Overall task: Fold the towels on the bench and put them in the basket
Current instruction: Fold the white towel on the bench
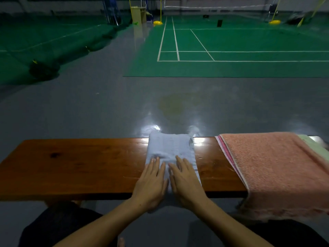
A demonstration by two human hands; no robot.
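The near end of the pale blue towel (170,150) is covered by the left hand (151,184) and right hand (185,184). The pink towel (277,168) is cut off by the right picture edge, and the green towel (315,147) at the bench's (80,166) far right corner is mostly hidden beneath it. No basket can be made out.

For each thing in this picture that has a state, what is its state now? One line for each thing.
Light blue towel: folded into a narrow strip across the bench, under both hands.
Pink towel: spread open, unfolded, its near edge hanging over the bench.
Pale green towel: mostly covered by the pink towel.
Left hand: flat on the blue towel, fingers straight.
Right hand: flat on the blue towel, fingers straight.
Wooden bench: left part bare.
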